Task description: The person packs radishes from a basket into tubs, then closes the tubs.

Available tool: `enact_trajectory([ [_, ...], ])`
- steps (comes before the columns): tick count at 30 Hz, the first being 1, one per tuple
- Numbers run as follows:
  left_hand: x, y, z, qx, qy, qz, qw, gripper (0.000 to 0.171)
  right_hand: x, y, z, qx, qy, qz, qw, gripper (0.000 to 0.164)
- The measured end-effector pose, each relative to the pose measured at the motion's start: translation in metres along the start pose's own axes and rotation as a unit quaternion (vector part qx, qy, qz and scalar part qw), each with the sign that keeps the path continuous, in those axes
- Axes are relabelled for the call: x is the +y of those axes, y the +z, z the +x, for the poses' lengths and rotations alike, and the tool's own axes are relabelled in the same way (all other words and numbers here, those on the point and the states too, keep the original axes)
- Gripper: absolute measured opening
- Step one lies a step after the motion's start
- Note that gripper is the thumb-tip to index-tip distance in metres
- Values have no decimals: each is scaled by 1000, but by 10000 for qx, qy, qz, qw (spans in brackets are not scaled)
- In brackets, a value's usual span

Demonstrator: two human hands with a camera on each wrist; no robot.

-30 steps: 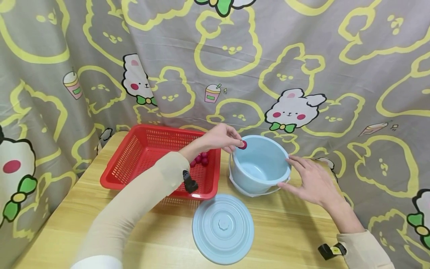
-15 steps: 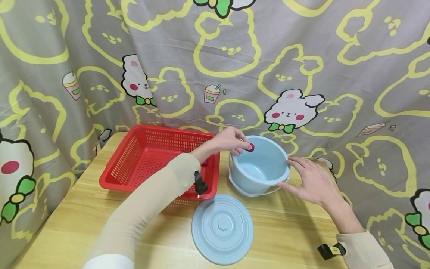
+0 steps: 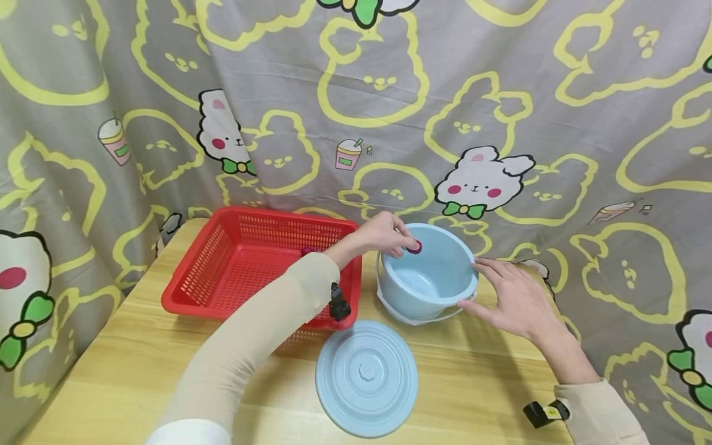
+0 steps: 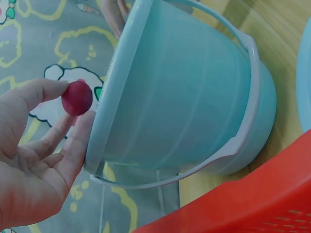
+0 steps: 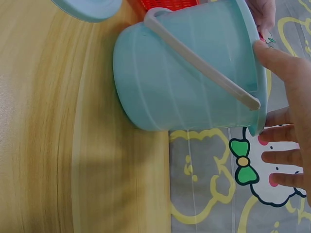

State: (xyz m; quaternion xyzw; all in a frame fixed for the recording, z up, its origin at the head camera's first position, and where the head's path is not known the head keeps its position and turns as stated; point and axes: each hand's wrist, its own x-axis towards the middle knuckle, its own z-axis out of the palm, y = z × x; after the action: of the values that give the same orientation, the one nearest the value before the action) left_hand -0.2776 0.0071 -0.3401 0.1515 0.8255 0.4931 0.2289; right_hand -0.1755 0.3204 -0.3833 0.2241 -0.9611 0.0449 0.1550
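My left hand (image 3: 384, 235) pinches a small dark red ball (image 4: 77, 98) between thumb and fingers, holding it over the near-left rim of a light blue bucket (image 4: 184, 87). In the left wrist view, its lower fingers lie right at the bucket's rim. The bucket stands upright on the table, its pale handle (image 5: 204, 68) hanging down along the side. On the opposite side, my right hand (image 3: 514, 303) touches the rim with thumb and fingertips, the fingers spread and nearly straight. To the left, a red plastic basket (image 3: 267, 228) lies partly behind my left forearm.
A round light blue lid (image 3: 367, 380) lies flat on the wooden table (image 3: 467, 395) in front of the bucket. A magenta ball (image 3: 306, 251) shows in the basket beside my sleeve. A patterned grey curtain (image 3: 311, 80) hangs close behind the basket and bucket.
My left hand has carried the ball a little to the right, from the bucket's left edge to over its opening. The forearm now covers most balls in the basket. My right hand stays put.
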Motion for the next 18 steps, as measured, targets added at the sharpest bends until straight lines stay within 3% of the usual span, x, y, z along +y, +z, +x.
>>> enact_trajectory([
  [8,0,0,0,-102,102,-34,9999,25,1,0,0,-26,6,24,10000,85],
  [18,-6,-13,-11,-366,386,-191,9984,24,0,2,-1,48,14,72,10000,83],
])
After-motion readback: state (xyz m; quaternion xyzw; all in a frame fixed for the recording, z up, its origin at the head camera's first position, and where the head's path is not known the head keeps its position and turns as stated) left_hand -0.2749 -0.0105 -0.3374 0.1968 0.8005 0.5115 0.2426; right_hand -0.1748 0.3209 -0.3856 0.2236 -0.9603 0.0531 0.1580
